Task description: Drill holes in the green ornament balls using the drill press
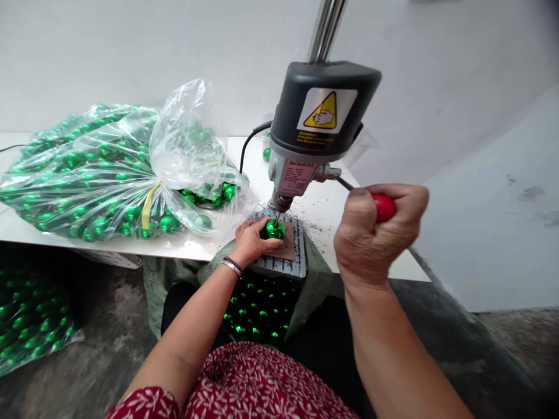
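On the white bench (pixel 131 247), keep your left hand (pixel 252 240) closed around the green ball (pixel 275 229) under the drill bit (pixel 276 218), while your right hand (pixel 371 233), fisted on the red lever knob (pixel 384 206) at three o'clock, presses down slowly.

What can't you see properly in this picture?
All in the head view:
- The red knob: mostly hidden inside the right hand.
- The green ball: its near side covered by the left hand.
- The drill column: cut off by the top edge.
- The label on the drill: print too small.
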Available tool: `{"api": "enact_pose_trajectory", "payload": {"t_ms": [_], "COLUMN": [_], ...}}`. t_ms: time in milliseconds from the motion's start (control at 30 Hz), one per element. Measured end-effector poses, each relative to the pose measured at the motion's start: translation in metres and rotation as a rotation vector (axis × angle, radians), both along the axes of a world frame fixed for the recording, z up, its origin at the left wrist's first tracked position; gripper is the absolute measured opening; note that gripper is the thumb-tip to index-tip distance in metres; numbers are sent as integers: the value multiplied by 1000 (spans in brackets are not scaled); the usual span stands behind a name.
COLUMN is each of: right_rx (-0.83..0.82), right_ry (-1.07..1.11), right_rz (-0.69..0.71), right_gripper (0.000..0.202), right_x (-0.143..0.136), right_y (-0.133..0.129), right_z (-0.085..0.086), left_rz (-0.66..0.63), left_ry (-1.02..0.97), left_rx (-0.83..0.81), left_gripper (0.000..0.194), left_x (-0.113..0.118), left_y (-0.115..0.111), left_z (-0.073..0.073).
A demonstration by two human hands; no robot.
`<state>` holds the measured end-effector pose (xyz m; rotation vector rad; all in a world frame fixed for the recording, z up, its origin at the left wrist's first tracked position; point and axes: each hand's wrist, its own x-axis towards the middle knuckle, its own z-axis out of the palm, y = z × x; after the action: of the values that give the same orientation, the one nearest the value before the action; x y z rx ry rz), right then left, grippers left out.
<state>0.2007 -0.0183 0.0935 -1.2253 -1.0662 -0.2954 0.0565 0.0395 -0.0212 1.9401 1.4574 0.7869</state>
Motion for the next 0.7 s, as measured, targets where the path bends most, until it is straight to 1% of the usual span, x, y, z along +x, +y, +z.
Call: {"api": "enact_pose_trajectory", "payload": {"t_ms": [100,267,333,367,433,500,600,633,700], "right_rx": [11,13,21,29,39,20,-120,-152,-191], "right_ry": [-1,-26,-38,-42,-43,-49,-25,-11,14], "right_rz": [-15,-1,8,9,8,19,94,99,95], "right_gripper": [13,11,11,11,14,16,16,16,16], "right_x": [0,-1,0,1,3,6,11,12,13], "right_y": [1,-3,-4,-3,2,9,22,25,28], "right_z": [-8,-29,-31,-28,-13,12,49,57,66], "left_rz": [-3,18,19,20,18,-3,-67,-88,-129], "left_ry": [13,42,35,30,15,-12,-59,-68,-71], "left_rx": [2,15,10,8,7,14,32,41,53], "left_gripper": [60,59,59,59,58,57,55,56,60], "left_x": [0,0,1,1,1,0,-6,-10,-18], "left_y": [0,-1,-2,-2,-3,-4,-8,-11,-19], "left_z": [0,-1,-1,0,2,3,4,4,4]}}
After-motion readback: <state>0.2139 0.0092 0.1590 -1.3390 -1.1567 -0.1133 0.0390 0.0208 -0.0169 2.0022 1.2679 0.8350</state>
